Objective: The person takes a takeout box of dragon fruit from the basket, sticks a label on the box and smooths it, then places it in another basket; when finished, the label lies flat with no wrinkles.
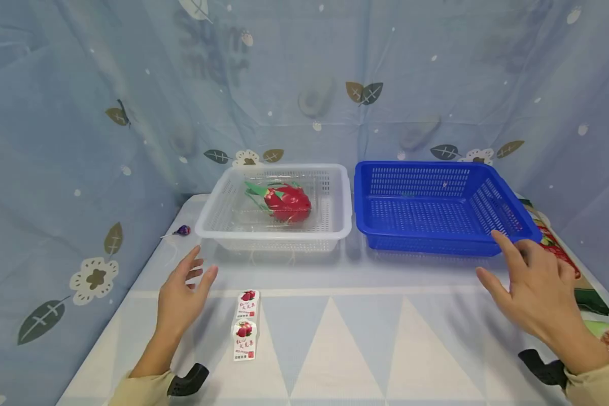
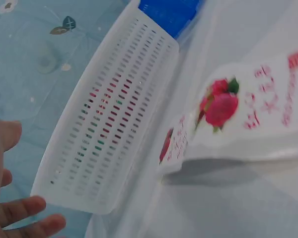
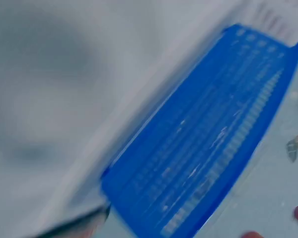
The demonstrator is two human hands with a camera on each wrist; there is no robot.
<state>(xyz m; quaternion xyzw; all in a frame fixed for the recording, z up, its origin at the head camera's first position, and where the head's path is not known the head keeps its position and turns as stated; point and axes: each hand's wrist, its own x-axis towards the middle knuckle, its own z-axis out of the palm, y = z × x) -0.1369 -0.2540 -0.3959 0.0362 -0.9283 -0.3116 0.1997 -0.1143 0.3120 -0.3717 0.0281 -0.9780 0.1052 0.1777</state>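
My left hand [image 1: 181,299] hovers over the front left of the table, fingers relaxed and holding nothing. Beyond it stands a white perforated basket [image 1: 274,237]. Inside that basket, a red dragon fruit [image 1: 290,204] with green leafy tips lies in or under a clear plastic box [image 1: 238,220]. Right of my left hand lies a strip of white stickers [image 1: 245,340] printed with dragon fruit; its end looks lifted in the left wrist view. My right hand [image 1: 538,290], fingers spread and empty, is in front of a blue perforated basket [image 1: 426,239].
A wrapped lollipop [image 1: 182,230] lies left of the white basket. Colourful packets [image 1: 591,301] lie along the right edge, partly hidden by my right hand. Blue patterned cloth [image 1: 284,84] hangs behind and at both sides of the table.
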